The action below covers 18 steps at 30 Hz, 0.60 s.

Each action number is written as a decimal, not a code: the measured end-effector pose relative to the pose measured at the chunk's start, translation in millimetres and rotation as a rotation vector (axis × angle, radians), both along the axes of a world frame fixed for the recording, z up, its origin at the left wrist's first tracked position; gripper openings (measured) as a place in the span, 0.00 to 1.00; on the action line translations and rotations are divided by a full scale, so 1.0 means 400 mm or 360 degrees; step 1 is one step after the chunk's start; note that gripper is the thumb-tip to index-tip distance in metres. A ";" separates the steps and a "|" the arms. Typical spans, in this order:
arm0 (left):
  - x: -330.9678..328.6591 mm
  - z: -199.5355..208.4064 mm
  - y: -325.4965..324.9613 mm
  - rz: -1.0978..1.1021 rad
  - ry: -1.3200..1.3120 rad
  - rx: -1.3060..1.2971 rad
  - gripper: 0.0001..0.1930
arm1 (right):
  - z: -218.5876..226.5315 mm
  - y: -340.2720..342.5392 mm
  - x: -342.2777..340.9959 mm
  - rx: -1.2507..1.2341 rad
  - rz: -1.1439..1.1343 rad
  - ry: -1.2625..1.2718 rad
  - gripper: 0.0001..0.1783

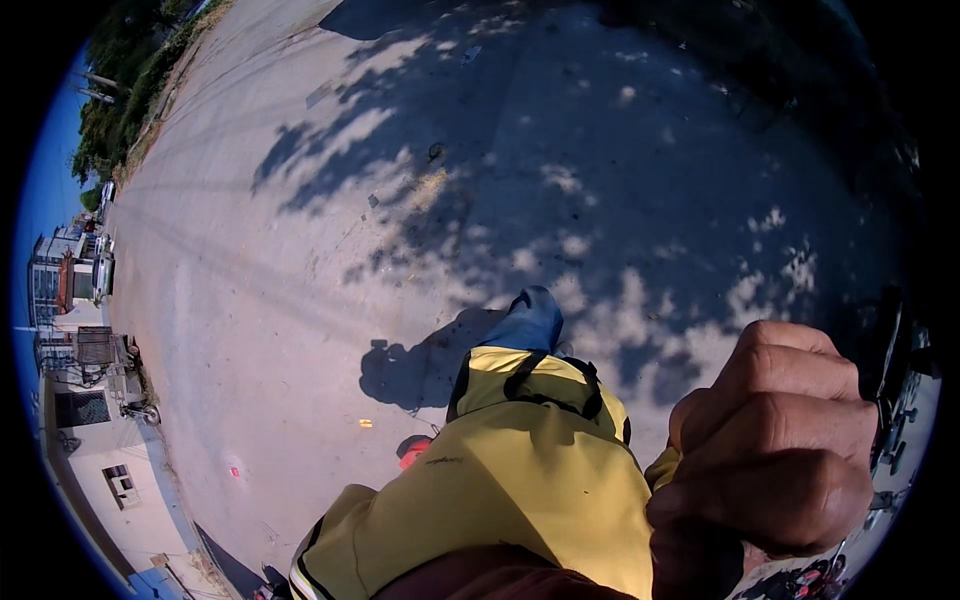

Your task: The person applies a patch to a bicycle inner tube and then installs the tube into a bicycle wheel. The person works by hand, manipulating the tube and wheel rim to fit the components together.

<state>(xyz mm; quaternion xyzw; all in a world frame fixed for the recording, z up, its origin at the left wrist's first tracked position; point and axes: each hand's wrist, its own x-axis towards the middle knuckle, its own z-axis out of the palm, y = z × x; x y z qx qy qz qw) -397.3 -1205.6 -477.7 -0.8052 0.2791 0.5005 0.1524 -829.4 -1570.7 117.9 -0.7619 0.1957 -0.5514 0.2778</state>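
Note:
My right hand (775, 440) is raised close to the camera at the lower right, its fingers curled into a fist with the knuckles up. Whatever it may hold is hidden inside the curled fingers. Below and left of it spreads my yellow garment (520, 460), with black straps at its front edge. A blue trouser leg (530, 318) shows beyond the garment. Nothing of my left hand can be seen. At the garment's left edge, a red thing (412, 452) partly shows; its kind is unclear.
Grey pavement (250, 300) stretches ahead, with tree shadows across it. A small yellow scrap (366, 423) and a red scrap (234, 472) lie on it. Pale buildings (110, 480), a motorbike (140, 412) and parked vehicles (103, 270) line the left. Red vehicle-like shapes (815, 580) appear bottom right.

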 end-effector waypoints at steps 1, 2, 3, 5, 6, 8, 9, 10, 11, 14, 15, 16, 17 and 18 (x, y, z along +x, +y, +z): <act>-0.020 0.002 -0.040 0.0001 0.0020 0.0010 0.13 | -0.012 -0.041 -0.004 -0.0027 0.0048 -0.0177 0.13; -0.034 -0.012 -0.090 -0.0006 0.0037 0.0006 0.13 | -0.002 -0.085 -0.042 0.0075 0.0106 -0.0027 0.13; -0.048 -0.027 -0.156 -0.0018 0.0053 -0.0010 0.13 | 0.014 -0.132 -0.074 0.0173 0.0157 0.0133 0.13; -0.063 -0.065 -0.310 -0.0064 0.0071 -0.0059 0.13 | 0.010 -0.236 -0.104 0.0153 0.0149 0.0311 0.12; -0.064 -0.088 -0.404 -0.0098 0.0074 -0.0105 0.13 | 0.004 -0.293 -0.110 0.0071 0.0151 0.0298 0.12; -0.056 -0.135 -0.616 -0.0168 0.0069 -0.0223 0.13 | -0.002 -0.412 -0.112 -0.0095 0.0152 0.0269 0.11; -0.053 -0.156 -0.735 -0.0198 0.0062 -0.0297 0.13 | -0.022 -0.487 -0.098 -0.0229 0.0170 0.0124 0.13; -0.044 -0.182 -0.879 -0.0242 0.0034 -0.0409 0.13 | -0.009 -0.548 -0.101 -0.0232 0.0166 0.0105 0.14; -0.042 -0.200 -1.013 -0.0263 0.0010 -0.0499 0.13 | 0.004 -0.608 -0.104 -0.0235 0.0162 0.0086 0.15; -0.029 -0.191 -1.465 -0.0291 -0.0210 -0.0991 0.13 | 0.027 -0.778 -0.102 -0.0239 -0.0013 0.0182 0.12; -0.038 -0.166 -1.619 -0.0464 -0.0264 -0.1087 0.13 | 0.017 -0.838 -0.101 -0.0293 -0.0092 0.0184 0.11; -0.035 -0.122 -1.802 -0.1331 -0.0216 -0.0973 0.15 | 0.022 -0.873 -0.101 -0.0054 -0.0235 0.0274 0.12; -0.077 -0.080 -1.911 -0.0449 -0.0034 -0.1240 0.14 | 0.022 -0.915 -0.109 0.0020 -0.0329 0.0268 0.12; -0.126 -0.033 -2.053 -0.0553 0.0015 -0.1170 0.15 | 0.026 -0.963 -0.126 0.0036 -0.0315 0.0202 0.12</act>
